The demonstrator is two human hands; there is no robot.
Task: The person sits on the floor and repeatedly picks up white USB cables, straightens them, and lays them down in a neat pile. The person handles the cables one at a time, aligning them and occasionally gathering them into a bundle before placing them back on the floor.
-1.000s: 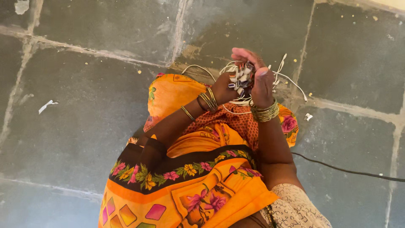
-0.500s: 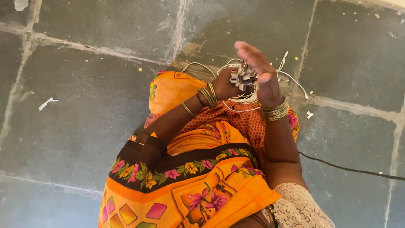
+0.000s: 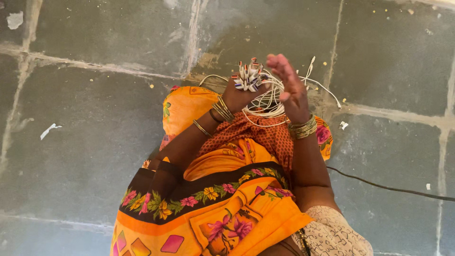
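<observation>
Gripping a bundle of white wires [image 3: 263,98] in my left hand [image 3: 238,96], fingers closed around it, connector ends [image 3: 250,77] fanned upward. Right hand [image 3: 290,90] beside it, fingers spread, touching the loops. Bundle held above my orange-draped lap [image 3: 222,189], over the stone floor [image 3: 95,123].

floor [image 3: 95,142]: grey stone slabs | pale joints [image 3: 393,116] | black cable [image 3: 388,188] | paper scraps [image 3: 49,129]
</observation>
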